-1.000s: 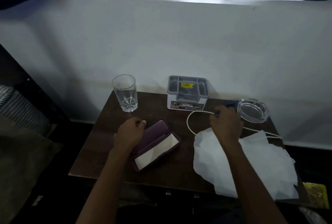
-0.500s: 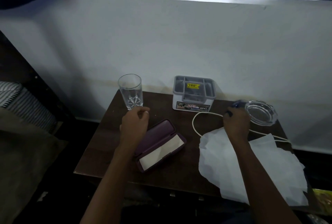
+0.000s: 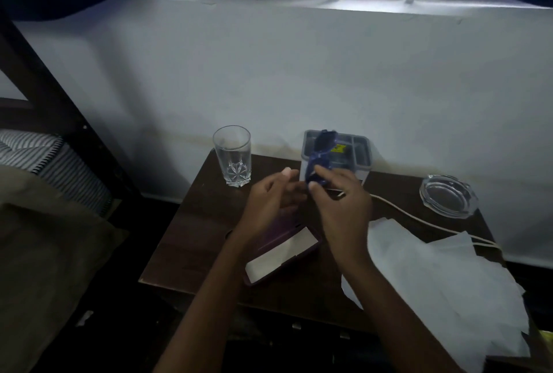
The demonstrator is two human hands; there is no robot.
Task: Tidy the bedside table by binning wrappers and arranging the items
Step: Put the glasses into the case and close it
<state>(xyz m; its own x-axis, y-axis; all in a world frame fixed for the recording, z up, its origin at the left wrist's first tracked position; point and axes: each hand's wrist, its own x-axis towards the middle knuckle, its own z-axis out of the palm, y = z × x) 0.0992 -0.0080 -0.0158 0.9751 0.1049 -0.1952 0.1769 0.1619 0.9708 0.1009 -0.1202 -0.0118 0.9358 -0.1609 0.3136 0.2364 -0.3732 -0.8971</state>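
A moment ago the right hand [image 3: 341, 202] was far over by the glass ashtray [image 3: 448, 195]; now it has come to the middle, pinching a crinkly blue wrapper [image 3: 320, 160] up in front of the grey plastic organiser box [image 3: 360, 153], while the left hand [image 3: 273, 197] has left the purple case [image 3: 281, 248] and waits open and empty just beside it. So I think one wrapper is picked up, ready for the bin. On the dark wood worktop [image 3: 191, 238] stand a clear cut drinking glass [image 3: 232, 155], a white cord [image 3: 419, 220] and soft, wrinkled white paper [image 3: 443, 289].
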